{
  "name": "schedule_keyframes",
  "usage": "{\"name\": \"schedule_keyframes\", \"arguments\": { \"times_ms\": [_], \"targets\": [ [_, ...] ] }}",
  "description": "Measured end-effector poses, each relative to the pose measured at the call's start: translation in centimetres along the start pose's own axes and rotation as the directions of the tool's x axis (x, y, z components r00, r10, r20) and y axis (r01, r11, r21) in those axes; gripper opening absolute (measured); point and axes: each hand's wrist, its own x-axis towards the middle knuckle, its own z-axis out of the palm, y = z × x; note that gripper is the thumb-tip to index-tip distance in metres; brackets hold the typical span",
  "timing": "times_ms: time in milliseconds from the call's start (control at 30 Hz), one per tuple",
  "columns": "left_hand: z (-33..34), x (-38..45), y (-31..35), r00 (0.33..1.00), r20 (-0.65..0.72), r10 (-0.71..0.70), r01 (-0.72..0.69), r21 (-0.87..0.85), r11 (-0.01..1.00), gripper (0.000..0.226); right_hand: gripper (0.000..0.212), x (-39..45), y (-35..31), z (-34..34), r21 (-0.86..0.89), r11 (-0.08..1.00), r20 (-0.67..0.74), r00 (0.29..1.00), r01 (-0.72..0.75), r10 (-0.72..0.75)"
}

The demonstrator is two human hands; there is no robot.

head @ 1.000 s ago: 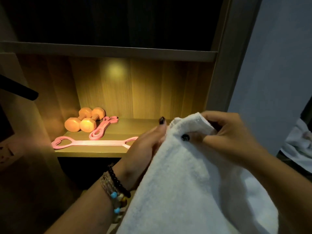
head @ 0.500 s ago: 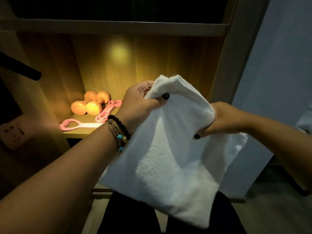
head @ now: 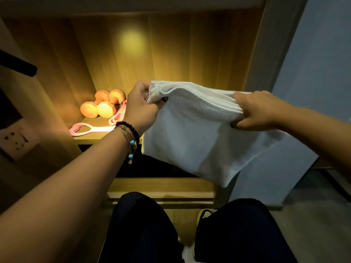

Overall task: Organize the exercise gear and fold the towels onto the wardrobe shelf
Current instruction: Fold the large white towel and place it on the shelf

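left hand (head: 141, 107) and right hand (head: 260, 111) pinch the folded white towel (head: 191, 133) by its top edge, apparently above the shelf (head: 98, 136) front.

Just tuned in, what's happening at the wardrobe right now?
A person is holding a white towel up in front of the lit shelf, left hand and right hand each gripping its top edge. Two orange dumbbells and pink resistance bands already lie on the shelf.
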Motion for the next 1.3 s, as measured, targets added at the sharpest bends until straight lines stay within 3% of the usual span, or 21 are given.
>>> {"name": "schedule_keyframes", "arguments": {
  "times_ms": [100,233,333,400,533,600,700,833,967,1067,1167,1300],
  "targets": [
    [0.3,0.2,-0.3,0.998,0.017,-0.058,0.058,-0.007,0.998,0.03,0.034,-0.4,0.6,0.3,-0.026,0.998,0.09,0.994,-0.051,0.053],
    [-0.8,0.2,0.0,0.98,0.095,-0.177,0.186,-0.101,0.977,0.027,0.023,-0.5,2.0,-0.2,-0.013,0.994,-0.031,0.994,-0.106,0.106],
    [-1.6,-0.5,0.8,0.959,0.213,-0.187,0.243,-0.281,0.928,0.032,0.03,-0.8,3.1,-0.7,0.164,0.981,-0.052,0.992,-0.104,0.114],
    [-1.9,-0.9,1.4,0.946,0.278,-0.166,0.259,-0.344,0.903,0.039,0.038,-1.4,3.3,-0.9,0.318,0.943,0.049,0.995,-0.094,0.083],
    [-2.0,-0.7,2.9,0.94,0.329,-0.085,0.178,-0.264,0.948,0.042,0.055,-2.4,1.2,0.8,0.396,0.913,0.304,0.952,-0.098,-0.029],
    [-2.1,-0.5,3.3,0.952,0.304,-0.03,0.101,-0.22,0.97,0.041,0.052,-2.5,-0.3,3.0,0.434,0.897,0.28,0.959,-0.084,-0.046],
    [-3.2,-0.4,3.3,0.98,0.2,0.0,0.022,-0.108,0.994,0.036,0.028,-1.9,-1.6,4.9,0.562,0.823,0.109,0.994,-0.075,0.016],
    [-4.8,0.1,2.7,0.995,0.094,-0.018,0.01,0.076,0.997,0.033,0.022,-0.4,-1.0,3.7,0.297,0.955,-0.183,0.982,0.011,0.046],
    [-5.8,-0.4,1.4,0.996,0.08,-0.043,0.035,0.095,0.995,0.037,0.022,-1.0,-0.5,0.5,0.041,0.99,-0.429,0.897,0.138,-0.107],
    [-5.8,-3.0,0.3,0.988,0.144,-0.046,0.035,0.077,0.996,0.041,0.024,-3.6,-0.7,-0.1,-0.066,0.978,-0.436,0.876,0.197,-0.206],
    [-5.9,-7.4,-0.5,0.962,0.269,-0.042,-0.021,0.228,0.973,0.036,0.021,-7.7,-2.1,1.9,-0.083,0.975,-0.388,0.894,0.208,-0.224],
    [-7.0,-13.5,-2.6,0.874,0.465,-0.139,-0.035,0.347,0.937,0.034,0.06,-13.7,-4.4,5.3,0.023,0.974,-0.267,0.941,0.223,-0.209]
  ]
}}
